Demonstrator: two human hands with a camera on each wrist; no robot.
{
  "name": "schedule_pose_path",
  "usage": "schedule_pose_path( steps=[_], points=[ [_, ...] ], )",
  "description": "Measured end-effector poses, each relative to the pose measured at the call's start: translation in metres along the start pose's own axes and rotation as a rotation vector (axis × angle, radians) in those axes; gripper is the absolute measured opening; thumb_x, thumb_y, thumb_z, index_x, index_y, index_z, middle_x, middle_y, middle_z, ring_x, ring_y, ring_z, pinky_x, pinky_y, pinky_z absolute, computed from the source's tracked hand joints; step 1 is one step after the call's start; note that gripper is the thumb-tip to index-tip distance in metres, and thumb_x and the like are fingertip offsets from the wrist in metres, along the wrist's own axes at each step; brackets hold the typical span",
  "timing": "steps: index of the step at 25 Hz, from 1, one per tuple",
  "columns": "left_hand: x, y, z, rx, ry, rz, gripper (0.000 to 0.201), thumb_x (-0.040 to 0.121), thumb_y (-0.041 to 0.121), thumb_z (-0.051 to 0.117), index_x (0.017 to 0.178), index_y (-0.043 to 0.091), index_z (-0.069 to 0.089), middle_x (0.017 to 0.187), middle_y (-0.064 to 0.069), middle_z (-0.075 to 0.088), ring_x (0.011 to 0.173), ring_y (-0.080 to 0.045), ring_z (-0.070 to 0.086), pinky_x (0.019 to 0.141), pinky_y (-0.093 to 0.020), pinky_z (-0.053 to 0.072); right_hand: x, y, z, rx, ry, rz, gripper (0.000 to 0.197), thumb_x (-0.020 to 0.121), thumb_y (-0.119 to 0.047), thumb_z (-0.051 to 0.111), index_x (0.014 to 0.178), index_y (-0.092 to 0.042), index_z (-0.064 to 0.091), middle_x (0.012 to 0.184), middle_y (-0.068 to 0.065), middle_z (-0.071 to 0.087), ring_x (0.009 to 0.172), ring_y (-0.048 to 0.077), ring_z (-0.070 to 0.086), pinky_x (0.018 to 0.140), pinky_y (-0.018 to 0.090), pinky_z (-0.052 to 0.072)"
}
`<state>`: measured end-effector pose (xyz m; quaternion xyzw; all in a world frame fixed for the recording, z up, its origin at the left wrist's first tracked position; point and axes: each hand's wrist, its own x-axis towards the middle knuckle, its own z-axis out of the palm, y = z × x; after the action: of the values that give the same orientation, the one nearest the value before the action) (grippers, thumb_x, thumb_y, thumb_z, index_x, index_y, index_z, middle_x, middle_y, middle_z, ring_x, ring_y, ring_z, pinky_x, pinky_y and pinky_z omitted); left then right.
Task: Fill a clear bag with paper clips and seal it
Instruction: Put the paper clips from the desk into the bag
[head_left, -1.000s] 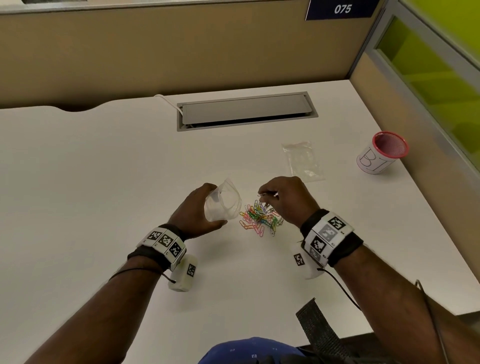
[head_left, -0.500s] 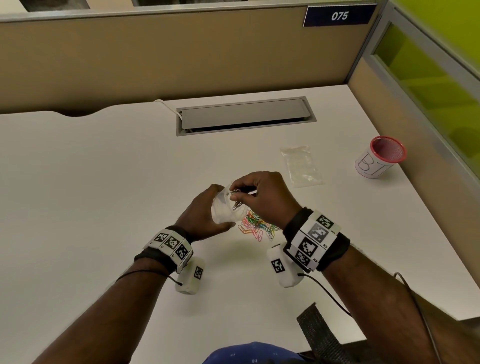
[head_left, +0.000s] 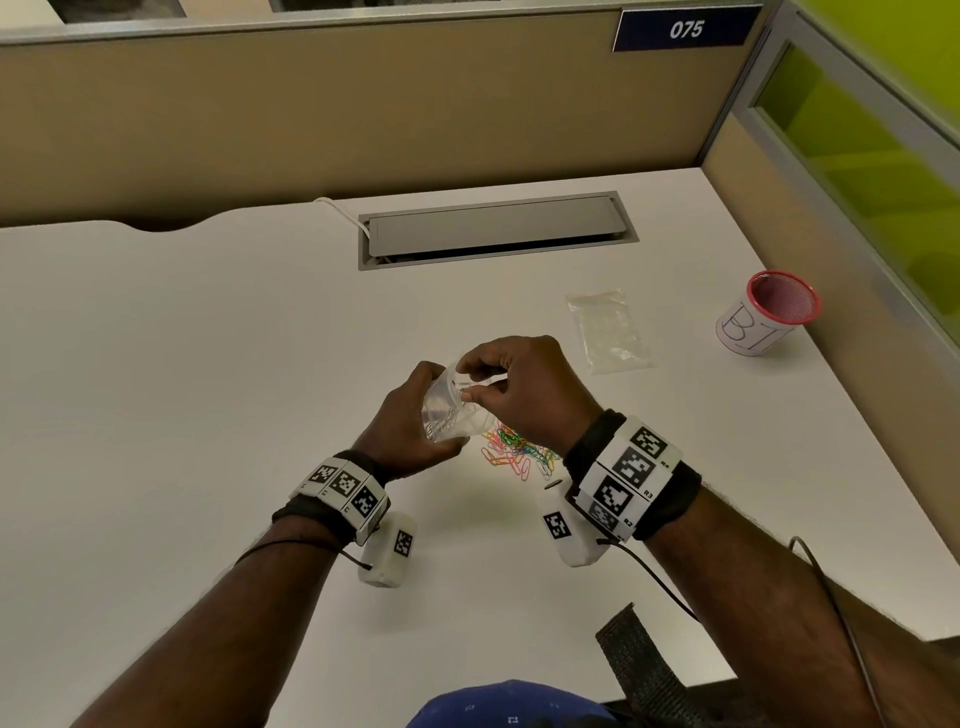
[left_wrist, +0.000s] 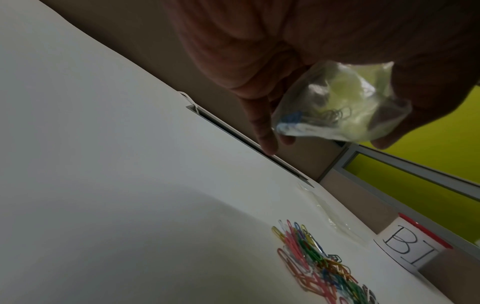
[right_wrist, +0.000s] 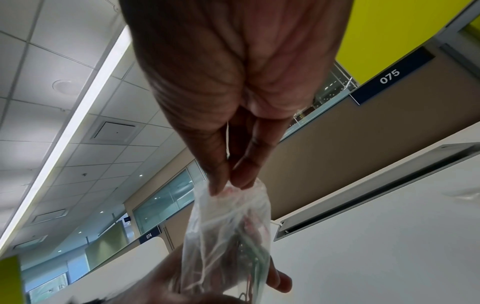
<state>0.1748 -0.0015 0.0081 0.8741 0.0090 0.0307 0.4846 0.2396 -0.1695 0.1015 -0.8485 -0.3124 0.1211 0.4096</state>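
Observation:
My left hand (head_left: 410, 421) grips a small clear bag (head_left: 447, 415) upright just above the white desk (head_left: 208, 364); several paper clips (left_wrist: 332, 115) lie in its bottom. My right hand (head_left: 519, 384) is at the bag's open mouth, thumb and forefinger pinched together on a few paper clips there. In the right wrist view the fingertips (right_wrist: 218, 185) meet at the top of the bag (right_wrist: 228, 236). A loose pile of coloured paper clips (head_left: 519, 457) lies on the desk under my right wrist.
A flat stack of spare clear bags (head_left: 608, 332) lies to the right of my hands. A red-rimmed mesh cup marked B1 (head_left: 763, 317) stands near the desk's right edge. A grey cable hatch (head_left: 493, 228) sits at the back, with partition walls behind and to the right.
My right hand rose from the pile with a few clips and moved left to the bag's mouth. The left hand kept holding the bag, lifting it slightly.

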Motion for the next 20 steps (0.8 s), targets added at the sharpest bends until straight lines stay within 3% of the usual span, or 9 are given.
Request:
schedule_pose_path(
  steps=[3, 6, 9, 12, 15, 20],
  points=[
    [0.0, -0.001, -0.002, -0.004, 0.025, -0.006, 0.063, 0.063, 0.032, 0.075, 0.116, 0.015, 0.046, 0.1, 0.004, 0.062, 0.088, -0.009, 0.061, 0.071, -0.022, 0.052, 0.0, -0.002, -0.002, 0.005, 0.015, -0.021, 0.03, 0.077, -0.01, 0.076, 0.106, -0.011, 0.07, 0.103, 0.005, 0.073, 0.09, 0.012, 0.067, 0.08, 0.024, 0.058],
    [-0.001, -0.004, -0.004, -0.006, 0.03, -0.012, 0.06, 0.064, 0.03, 0.077, 0.113, 0.017, 0.045, 0.101, 0.002, 0.062, 0.092, -0.018, 0.062, 0.075, -0.037, 0.056, 0.0, 0.0, -0.011, 0.025, 0.097, -0.065, 0.027, 0.078, -0.013, 0.076, 0.104, -0.011, 0.07, 0.1, 0.003, 0.073, 0.086, 0.009, 0.067, 0.074, 0.016, 0.056],
    [-0.004, -0.006, -0.007, 0.002, 0.04, -0.027, 0.06, 0.065, 0.027, 0.078, 0.113, 0.021, 0.043, 0.102, 0.001, 0.062, 0.094, -0.02, 0.061, 0.078, -0.041, 0.056, 0.001, 0.025, -0.019, -0.003, 0.146, -0.02, 0.019, 0.081, -0.018, 0.072, 0.1, -0.013, 0.071, 0.097, 0.002, 0.074, 0.084, 0.01, 0.068, 0.075, 0.024, 0.058],
    [-0.009, -0.008, -0.01, -0.005, 0.041, -0.041, 0.06, 0.063, 0.032, 0.076, 0.113, 0.023, 0.043, 0.102, 0.003, 0.061, 0.094, -0.018, 0.061, 0.078, -0.038, 0.056, -0.003, 0.063, -0.017, -0.252, -0.043, 0.099, 0.022, 0.084, -0.023, 0.068, 0.106, -0.019, 0.068, 0.106, -0.001, 0.071, 0.093, 0.015, 0.065, 0.086, 0.037, 0.055],
    [-0.014, -0.008, -0.012, -0.018, 0.036, -0.05, 0.062, 0.062, 0.038, 0.073, 0.113, 0.022, 0.043, 0.101, 0.006, 0.061, 0.094, -0.017, 0.061, 0.078, -0.038, 0.056, -0.014, 0.092, -0.003, -0.467, -0.299, 0.193, 0.033, 0.085, -0.024, 0.065, 0.118, -0.023, 0.061, 0.122, 0.001, 0.063, 0.112, 0.023, 0.058, 0.094, 0.037, 0.048],
    [-0.02, -0.007, -0.015, -0.004, 0.024, -0.036, 0.065, 0.062, 0.041, 0.072, 0.115, 0.017, 0.045, 0.1, 0.006, 0.062, 0.091, -0.016, 0.061, 0.076, -0.033, 0.053, -0.024, 0.115, 0.024, -0.592, -0.475, 0.185, 0.057, 0.084, -0.032, 0.065, 0.137, -0.028, 0.042, 0.143, 0.0, 0.04, 0.128, 0.028, 0.04, 0.099, 0.043, 0.044]
  ],
)
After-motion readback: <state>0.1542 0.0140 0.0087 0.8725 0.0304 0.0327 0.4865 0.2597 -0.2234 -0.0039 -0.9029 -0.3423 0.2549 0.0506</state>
